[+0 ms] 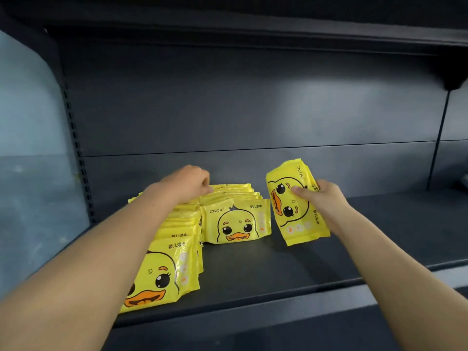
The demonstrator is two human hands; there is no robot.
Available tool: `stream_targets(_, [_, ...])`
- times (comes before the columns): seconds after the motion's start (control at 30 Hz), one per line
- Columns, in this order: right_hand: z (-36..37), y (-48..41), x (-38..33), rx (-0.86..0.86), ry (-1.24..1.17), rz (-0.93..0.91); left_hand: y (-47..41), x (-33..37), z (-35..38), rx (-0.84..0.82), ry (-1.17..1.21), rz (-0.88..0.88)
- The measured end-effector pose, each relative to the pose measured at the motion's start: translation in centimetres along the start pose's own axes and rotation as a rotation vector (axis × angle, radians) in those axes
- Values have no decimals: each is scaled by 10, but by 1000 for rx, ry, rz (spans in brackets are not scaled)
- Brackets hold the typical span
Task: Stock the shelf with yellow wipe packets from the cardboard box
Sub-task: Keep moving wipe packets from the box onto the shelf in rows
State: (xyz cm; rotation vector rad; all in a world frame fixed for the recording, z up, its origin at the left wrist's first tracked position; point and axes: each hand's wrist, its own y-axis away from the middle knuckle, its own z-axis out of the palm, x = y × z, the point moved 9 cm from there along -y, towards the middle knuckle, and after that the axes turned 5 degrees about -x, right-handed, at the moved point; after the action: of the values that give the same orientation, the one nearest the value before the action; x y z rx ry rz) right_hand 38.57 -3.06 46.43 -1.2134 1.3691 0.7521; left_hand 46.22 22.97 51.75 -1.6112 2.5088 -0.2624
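Note:
Two rows of yellow duck-face wipe packets stand on the dark shelf [278, 269]: a left row [174, 264] running toward me and a right row [236, 221] further back. My left hand [191, 183] reaches over the left row, fingers curled down onto the top edges of the rear packets; whether it pinches one is hidden. My right hand [321, 203] grips a single yellow packet [293, 201], turned sideways, its lower end on the shelf just right of the right row. The cardboard box is out of view.
The shelf's back panel [253, 110] rises behind the packets and an upper shelf [253, 29] overhangs. A slotted upright [76, 148] bounds the left side. Bare shelf surface stretches to the right of the held packet.

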Motion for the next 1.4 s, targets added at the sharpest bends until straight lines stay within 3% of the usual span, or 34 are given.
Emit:
stream_targets(0.1, [36,-8,-25,-235,203,-55,30,-19,-13,30,-43,-87])
stream_targets(0.2, [87,-11,-35,-501,620,-89,55,-27,-18,31,-67,-138])
stream_targets(0.3, [134,-17,-31,-625,921,-171,71,-28,-16,-7,-51,-160])
stream_targets(0.53, [170,-18,-21,-487,1030,-449,94,-28,-11,1,-64,-154])
stream_targets(0.67, [162,-15,-22,-377,1075,-514,99,-29,-1,-31,-72,-167])
stream_targets(1.07, [141,4,-54,-354,1287,-475,100,0,-15,-1,-113,-130])
stream_targets(1.23, [100,26,-77,-432,1323,-390,113,21,-39,-28,-208,-173])
stream_targets(1.4, [28,70,-93,-410,1370,-437,148,81,-70,42,-193,-189])
